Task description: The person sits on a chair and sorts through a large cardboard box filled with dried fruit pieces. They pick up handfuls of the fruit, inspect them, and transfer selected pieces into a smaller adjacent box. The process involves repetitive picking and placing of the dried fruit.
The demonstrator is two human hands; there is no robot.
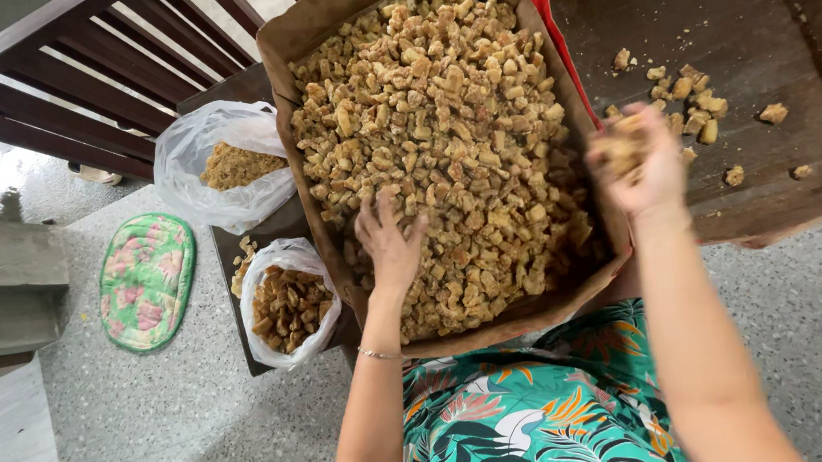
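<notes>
Sorting step, by the look: left hand (390, 246) spread flat, fingers dug into fried crispy chunks (442, 138) filling the cardboard box (278, 48). Right hand (638, 167) cupped shut round a handful, just beside box's right wall, near the loose chunks (685, 99) on the wooden tray (761, 6). Next calls for a loosened grip.

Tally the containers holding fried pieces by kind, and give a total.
Cardboard box: 1
Clear plastic bags: 2, one with crumbs and one with darker chunks
Wooden tray: 1
Total: 4

The left hand rests in the box; the right hand holds pieces beside the tray.
</notes>
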